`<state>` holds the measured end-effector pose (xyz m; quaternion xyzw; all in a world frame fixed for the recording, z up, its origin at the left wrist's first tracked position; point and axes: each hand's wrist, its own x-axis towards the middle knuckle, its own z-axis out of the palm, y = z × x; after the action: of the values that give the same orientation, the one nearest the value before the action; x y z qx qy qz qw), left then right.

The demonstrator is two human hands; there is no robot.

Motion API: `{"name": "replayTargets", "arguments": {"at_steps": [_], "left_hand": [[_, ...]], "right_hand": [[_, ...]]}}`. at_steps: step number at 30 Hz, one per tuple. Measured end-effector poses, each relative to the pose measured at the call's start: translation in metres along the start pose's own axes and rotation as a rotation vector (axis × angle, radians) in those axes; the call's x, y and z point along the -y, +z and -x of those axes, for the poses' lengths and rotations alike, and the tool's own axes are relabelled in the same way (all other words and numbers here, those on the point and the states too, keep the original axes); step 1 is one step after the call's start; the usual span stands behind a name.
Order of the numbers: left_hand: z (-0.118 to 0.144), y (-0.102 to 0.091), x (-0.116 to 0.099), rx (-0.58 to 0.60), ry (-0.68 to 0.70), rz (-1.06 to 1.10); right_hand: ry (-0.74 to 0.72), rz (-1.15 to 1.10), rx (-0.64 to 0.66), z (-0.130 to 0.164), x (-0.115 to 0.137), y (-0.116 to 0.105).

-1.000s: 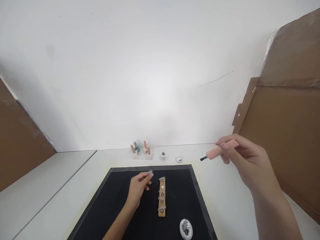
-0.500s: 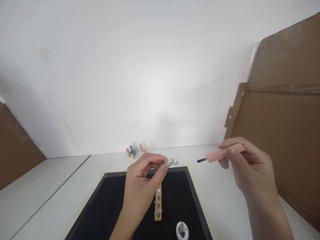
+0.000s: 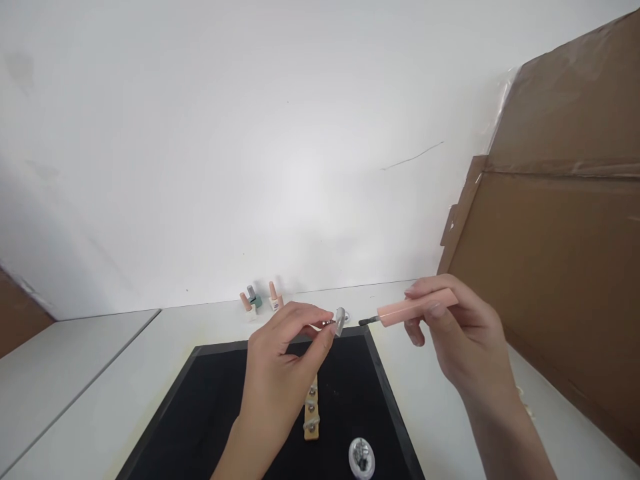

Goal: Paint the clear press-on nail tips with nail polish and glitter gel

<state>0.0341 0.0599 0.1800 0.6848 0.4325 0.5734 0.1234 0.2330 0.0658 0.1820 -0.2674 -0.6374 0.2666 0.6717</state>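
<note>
Centrally, the left hand (image 3: 280,373) is raised over the black mat (image 3: 200,413), thumb and forefinger pressed together on a small clear nail tip (image 3: 341,321); the remaining fingers (image 3: 270,331) curl loosely. At 3 o'clock of the tip, the right hand (image 3: 460,340) pinches a peach-handled brush (image 3: 410,309) between thumb and fingers, bristles pointing toward 9 o'clock, just beside the tip. Below the left hand a wooden holder strip (image 3: 311,417) lies on the mat. Polish bottles (image 3: 260,301) stand on the counter (image 3: 450,413) at 12 o'clock.
</note>
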Motion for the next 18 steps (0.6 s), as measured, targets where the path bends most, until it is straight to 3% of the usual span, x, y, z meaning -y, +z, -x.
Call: {"name": "replayTargets", "arguments": {"at_steps": [10,18], "left_hand": [[0.0022,0.0087,-0.0024,0.016,0.093,-0.039],[0.0051,0.0094,-0.0033,0.053,0.098,-0.049]], "right_hand": [[-0.084,-0.034,0.171,0.0019,-0.0106,-0.0078],[-0.08,0.028,0.154,0.0008,-0.0102,-0.0071]]}}
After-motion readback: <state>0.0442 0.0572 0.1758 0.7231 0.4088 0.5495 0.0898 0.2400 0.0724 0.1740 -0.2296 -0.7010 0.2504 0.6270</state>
